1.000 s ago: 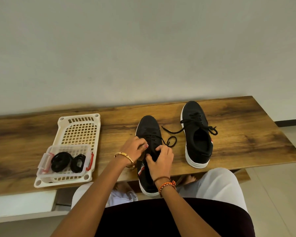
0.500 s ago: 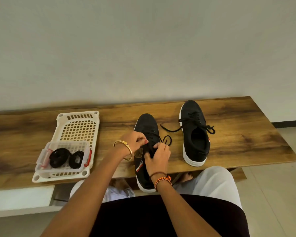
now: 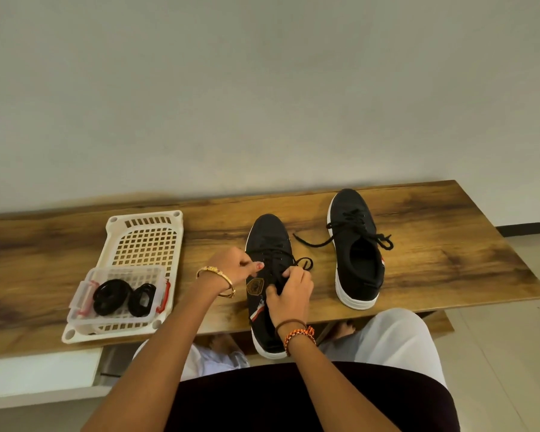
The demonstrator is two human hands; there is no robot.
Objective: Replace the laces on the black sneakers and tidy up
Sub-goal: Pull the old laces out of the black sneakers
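Two black sneakers with white soles stand on the wooden table [image 3: 449,260]. The near sneaker [image 3: 267,241] lies in front of me, its heel over the table's front edge. My right hand [image 3: 290,291] sits over its tongue and pinches the black lace [image 3: 303,264], which loops out to the right. My left hand [image 3: 236,268] rests against the shoe's left side with curled fingers; what it holds is hidden. The far sneaker [image 3: 357,251] stands to the right, laced, its loose lace ends trailing on the wood.
A cream perforated tray [image 3: 147,241] sits on the table's left. At its near end stands a clear lidless box [image 3: 119,294] with red clips, containing two black lace coils [image 3: 123,296]. My knees and bare feet are under the table's front edge.
Both hands shifted slightly along the near sneaker's laces, and the lace loop to the right has shrunk. The view tilted a little; the far sneaker has not moved.
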